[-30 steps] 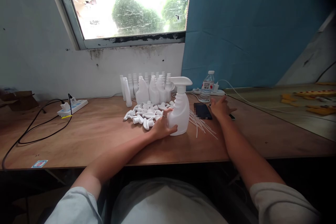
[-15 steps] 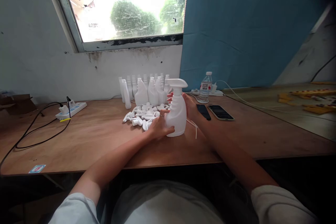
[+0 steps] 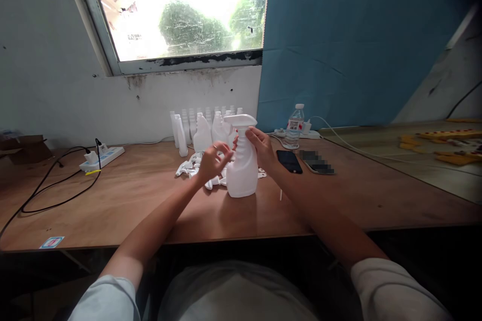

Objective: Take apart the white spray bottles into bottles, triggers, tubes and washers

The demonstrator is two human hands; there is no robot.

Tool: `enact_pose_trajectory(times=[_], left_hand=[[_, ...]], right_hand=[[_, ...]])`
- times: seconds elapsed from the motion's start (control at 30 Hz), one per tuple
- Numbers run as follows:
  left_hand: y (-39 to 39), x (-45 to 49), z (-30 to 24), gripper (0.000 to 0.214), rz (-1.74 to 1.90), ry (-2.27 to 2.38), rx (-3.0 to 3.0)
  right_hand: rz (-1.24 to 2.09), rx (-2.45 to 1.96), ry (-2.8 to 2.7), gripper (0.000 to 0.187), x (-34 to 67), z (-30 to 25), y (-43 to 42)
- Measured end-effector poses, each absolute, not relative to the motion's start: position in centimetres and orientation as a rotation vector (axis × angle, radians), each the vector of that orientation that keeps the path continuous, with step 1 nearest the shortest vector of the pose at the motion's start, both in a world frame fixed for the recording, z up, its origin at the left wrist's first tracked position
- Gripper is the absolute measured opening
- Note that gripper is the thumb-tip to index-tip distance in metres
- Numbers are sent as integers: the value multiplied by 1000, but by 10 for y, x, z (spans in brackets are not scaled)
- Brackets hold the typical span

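A white spray bottle with a trigger head stands upright on the wooden table. My right hand grips its neck just below the trigger head. My left hand hovers at the bottle's left side, fingers curled and apart, close to the neck; whether it touches is unclear. Behind my hands lies a heap of loose white trigger heads, partly hidden. A group of several white headless bottles stands at the wall.
Two phones lie right of the bottle, with a water bottle and a power strip behind them. Another power strip with black cables sits at the left. A thin white tube lies near my right wrist.
My right hand left the phones and took the bottle's neck. My left hand let go of the bottle's body and rose toward the neck. The bottle shifted slightly left.
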State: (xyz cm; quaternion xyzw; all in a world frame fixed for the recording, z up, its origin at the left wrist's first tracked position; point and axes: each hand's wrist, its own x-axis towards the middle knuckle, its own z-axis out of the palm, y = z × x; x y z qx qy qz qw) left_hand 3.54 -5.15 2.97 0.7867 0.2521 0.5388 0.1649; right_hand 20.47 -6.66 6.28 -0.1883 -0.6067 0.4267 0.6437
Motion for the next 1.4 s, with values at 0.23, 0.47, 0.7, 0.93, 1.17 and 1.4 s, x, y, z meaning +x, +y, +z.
enact_pose_trajectory(times=[0.23,0.47,0.7,0.93,1.17,1.4], left_hand=[[-50,18,130,51,1560,610,2125],[-72,3,165,42,1108,886,2480],[-77,6,156,42,1159,917,2516],[-74,6,157,37,1073,902,2457],[-79,8,159,34,1046,944,2507],[-81,9,158,34,1013,952,2505]], right_hand=[[982,-367,-1433,41,169,58,-67],[987,-323,-1507,34,161,58,-68],[981,-366,-1443,34,158,55,-66],[1055,-332,-1452,47,157,60,-65],[959,-441,-1481,50,155,65,-70],[921,-489,-1479,52,156,67,-73]])
